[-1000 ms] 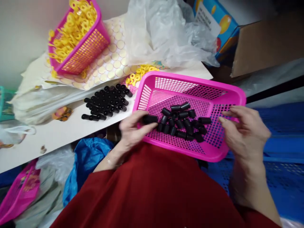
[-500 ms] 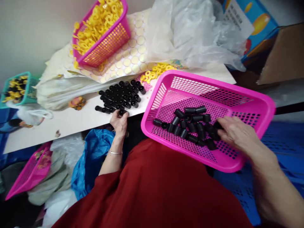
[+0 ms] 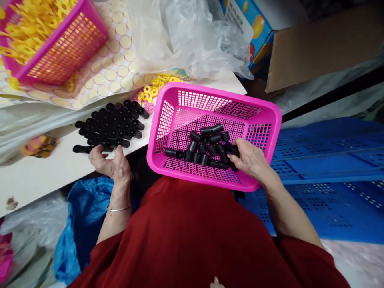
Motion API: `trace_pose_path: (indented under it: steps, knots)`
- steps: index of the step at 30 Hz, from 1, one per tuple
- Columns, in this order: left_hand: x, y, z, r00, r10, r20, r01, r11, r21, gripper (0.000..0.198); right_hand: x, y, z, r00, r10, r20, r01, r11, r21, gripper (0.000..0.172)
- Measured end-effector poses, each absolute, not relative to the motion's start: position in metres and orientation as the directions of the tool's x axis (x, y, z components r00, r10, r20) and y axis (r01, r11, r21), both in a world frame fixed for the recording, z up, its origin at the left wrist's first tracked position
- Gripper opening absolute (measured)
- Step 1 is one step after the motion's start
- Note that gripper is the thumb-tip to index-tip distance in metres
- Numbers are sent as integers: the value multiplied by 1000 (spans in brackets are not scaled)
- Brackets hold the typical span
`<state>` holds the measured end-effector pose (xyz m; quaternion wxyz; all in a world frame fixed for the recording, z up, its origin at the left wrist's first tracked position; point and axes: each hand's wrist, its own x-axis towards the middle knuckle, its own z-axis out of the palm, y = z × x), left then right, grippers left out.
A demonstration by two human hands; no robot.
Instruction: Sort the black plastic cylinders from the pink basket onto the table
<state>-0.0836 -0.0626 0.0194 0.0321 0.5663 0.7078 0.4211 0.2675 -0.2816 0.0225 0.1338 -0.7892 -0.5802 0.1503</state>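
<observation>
Black hollow cylinders (image 3: 112, 123) stand packed upright in rows on the white tabletop. My left hand (image 3: 111, 163) is at their near edge, with thumb and fingers apart around the end of the front row and nothing visibly held. A pink perforated basket (image 3: 214, 184) rests at the table's edge against my front. Loose black cylinders (image 3: 205, 148) lie jumbled on its floor. Inside its right part, my right hand (image 3: 250, 158) has thumb and fingers closed on a black cylinder (image 3: 234, 151), partly hidden by the fingers.
Yellow rings (image 3: 154, 86) lie behind the cylinders. Another pink basket (image 3: 67, 44), full of yellow pieces, stands at the back left. Clear plastic bags (image 3: 192, 40) and a cardboard box (image 3: 315, 48) are at the back. Blue crates (image 3: 327, 160) stand right, a blue bag (image 3: 81, 216) below left.
The view has swung right, shifting everything leftward. My left hand has opened away from the cylinder at its fingertips. My right hand stays among the basket's cylinders.
</observation>
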Motion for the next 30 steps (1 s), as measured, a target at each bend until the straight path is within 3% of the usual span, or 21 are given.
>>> trace_pose_path:
  steps: [5, 12, 16, 18, 21, 24, 27, 30]
  knots:
    - [-71, -66, 35, -233, 855, 464, 774, -125, 620, 37, 269, -278, 19, 412, 903, -127, 826, -428, -367, 29]
    - [-50, -71, 36, -89, 830, 551, 744, -312, 590, 28, 272, -256, 30, 502, 864, -48, 771, -471, -428, 25]
    - [-34, -80, 50, -8, 718, 696, 749, -457, 479, 28, 276, -223, 36, 430, 876, -218, 787, -482, -384, 19]
    - [-19, -90, 61, 31, 718, 695, 730, -492, 475, 25, 279, -211, 38, 369, 884, -288, 803, -459, -381, 17]
    - [9, -109, 78, 135, 791, 597, 660, -521, 541, 19, 282, -204, 38, 334, 895, -295, 813, -432, -390, 27]
    - [39, -126, 86, 405, 814, 416, 482, -577, 659, 14, 282, -210, 37, 346, 903, -257, 779, -429, -458, 22]
    - [67, -134, 83, 742, 624, 244, 252, -597, 761, 9, 280, -217, 34, 338, 909, -245, 763, -417, -494, 15]
    - [91, -136, 76, 878, 458, 139, 197, -609, 768, 9, 277, -220, 31, 336, 920, -201, 787, -391, -476, 15]
